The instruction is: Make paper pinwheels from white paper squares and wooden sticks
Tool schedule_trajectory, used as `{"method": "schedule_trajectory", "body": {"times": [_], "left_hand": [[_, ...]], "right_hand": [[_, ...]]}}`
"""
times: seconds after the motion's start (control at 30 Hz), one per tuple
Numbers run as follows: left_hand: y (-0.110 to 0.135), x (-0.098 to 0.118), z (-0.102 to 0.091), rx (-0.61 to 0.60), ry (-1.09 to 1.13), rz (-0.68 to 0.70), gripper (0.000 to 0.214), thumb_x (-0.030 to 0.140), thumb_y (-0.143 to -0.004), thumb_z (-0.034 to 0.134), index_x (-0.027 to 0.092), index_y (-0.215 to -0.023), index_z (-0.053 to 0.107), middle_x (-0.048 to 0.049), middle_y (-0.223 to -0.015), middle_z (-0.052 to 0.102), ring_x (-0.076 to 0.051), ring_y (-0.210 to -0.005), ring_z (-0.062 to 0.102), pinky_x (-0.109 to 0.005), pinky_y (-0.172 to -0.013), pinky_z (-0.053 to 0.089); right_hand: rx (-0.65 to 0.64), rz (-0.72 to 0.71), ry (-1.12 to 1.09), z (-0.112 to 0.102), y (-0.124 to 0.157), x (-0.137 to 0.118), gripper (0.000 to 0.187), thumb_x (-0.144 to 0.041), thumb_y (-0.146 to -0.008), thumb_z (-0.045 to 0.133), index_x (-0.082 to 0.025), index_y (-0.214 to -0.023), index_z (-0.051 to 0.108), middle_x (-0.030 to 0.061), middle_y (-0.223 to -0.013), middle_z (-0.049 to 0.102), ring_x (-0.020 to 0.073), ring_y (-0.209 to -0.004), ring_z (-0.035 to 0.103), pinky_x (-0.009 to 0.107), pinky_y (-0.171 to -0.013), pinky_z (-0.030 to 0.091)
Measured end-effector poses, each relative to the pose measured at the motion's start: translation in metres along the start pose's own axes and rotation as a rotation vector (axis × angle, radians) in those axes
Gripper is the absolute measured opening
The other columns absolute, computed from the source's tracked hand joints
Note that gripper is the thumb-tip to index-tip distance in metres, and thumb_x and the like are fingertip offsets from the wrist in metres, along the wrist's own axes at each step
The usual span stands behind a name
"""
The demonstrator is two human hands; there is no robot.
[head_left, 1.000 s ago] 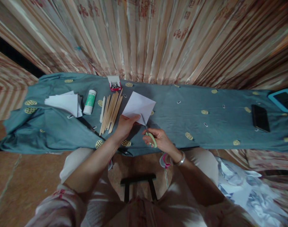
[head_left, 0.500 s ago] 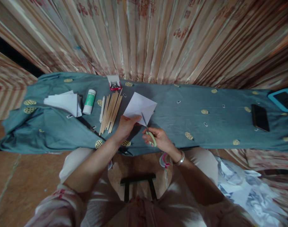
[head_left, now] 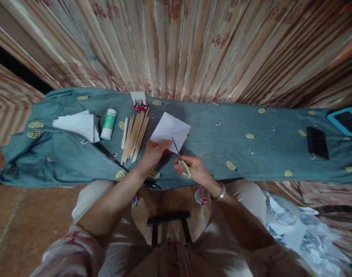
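A square white sheet of paper (head_left: 170,127), turned cornerwise with crease lines on it, is held over the cloth by my left hand (head_left: 153,154). The thumb lies on top of the sheet near its lower corner, and the other fingers are hidden beneath. My right hand (head_left: 192,168) grips the pale green handles of a pair of scissors (head_left: 184,166). Their dark blades reach up and left over the paper's lower corner, close to my left thumb. Whether the blades have cut into the sheet there, I cannot tell.
On the teal cloth (head_left: 210,150) lie wooden sticks (head_left: 136,132), a white candle (head_left: 124,132), a glue stick (head_left: 109,124), a paper stack (head_left: 77,125) and a small box of metal pieces (head_left: 139,104). A phone (head_left: 317,143) and a blue-framed tablet (head_left: 346,120) lie at right.
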State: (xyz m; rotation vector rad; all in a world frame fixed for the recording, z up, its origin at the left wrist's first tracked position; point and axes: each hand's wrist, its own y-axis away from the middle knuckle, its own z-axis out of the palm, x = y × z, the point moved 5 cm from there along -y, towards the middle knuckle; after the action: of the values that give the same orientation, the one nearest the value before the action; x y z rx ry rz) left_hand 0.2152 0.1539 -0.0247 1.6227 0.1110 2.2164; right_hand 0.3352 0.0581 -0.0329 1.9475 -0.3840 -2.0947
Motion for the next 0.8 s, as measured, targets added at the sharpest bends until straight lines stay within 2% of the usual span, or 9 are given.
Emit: {"method": "schedule_trajectory", "body": {"times": [0.27,0.8], "left_hand": [[0.002,-0.0014,-0.001,0.022,-0.036,-0.04,0.023,0.03,-0.053,0.083,0.014,-0.059,0.067,-0.0022,-0.062,0.067,-0.014,-0.056,0.058,-0.026,-0.054,0.051],[0.0046,0.0024,0.0038,0.003,0.038,-0.046,0.028,0.03,-0.051,0.085,0.014,-0.067,0.069,-0.0019,-0.07,0.069,-0.016,-0.062,0.062,-0.029,-0.059,0.052]], "right_hand": [[0.0,0.005,0.014,-0.0003,0.0005,-0.0015,0.043,-0.054,-0.063,0.081,-0.017,-0.078,0.066,-0.0054,-0.051,0.056,0.0076,-0.044,0.047,0.021,-0.044,0.037],[0.005,-0.024,0.042,-0.0003,0.0003,-0.005,0.039,-0.053,-0.065,0.08,-0.018,-0.072,0.064,-0.0051,-0.05,0.056,0.0079,-0.044,0.046,0.021,-0.043,0.036]]}}
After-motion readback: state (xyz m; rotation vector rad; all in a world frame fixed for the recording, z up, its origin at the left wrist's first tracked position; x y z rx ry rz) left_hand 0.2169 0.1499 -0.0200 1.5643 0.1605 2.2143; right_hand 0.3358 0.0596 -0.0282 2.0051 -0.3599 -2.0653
